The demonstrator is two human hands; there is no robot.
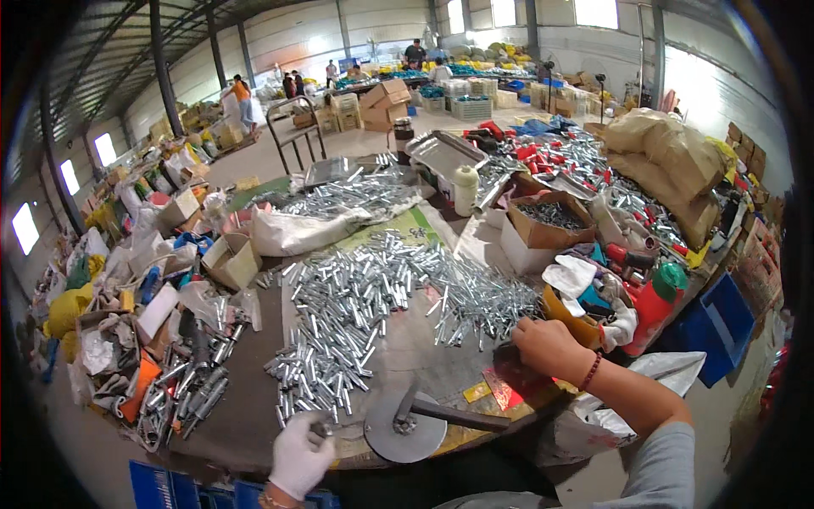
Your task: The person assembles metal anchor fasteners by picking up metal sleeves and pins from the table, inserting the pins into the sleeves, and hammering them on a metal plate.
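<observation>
My left hand (301,455), in a white glove, is closed at the near table edge, with a small grey metal piece (320,429) showing at its fingertips. Just beyond it spreads a heap of short silver metal tubes (339,314). My right hand (549,346), bare with a beaded bracelet, has its fingers pinched together beside a pile of thin screws (483,301); whatever they hold is hidden. Between the hands, a hammer (458,415) lies with its head on a round metal disc (407,441).
An open carton of screws (551,214), a red bottle with a green cap (657,310) and white gloves (570,278) crowd the right side. Larger metal anchors (199,382) and scraps lie at left. A blue crate (716,327) stands low at right. People work far off.
</observation>
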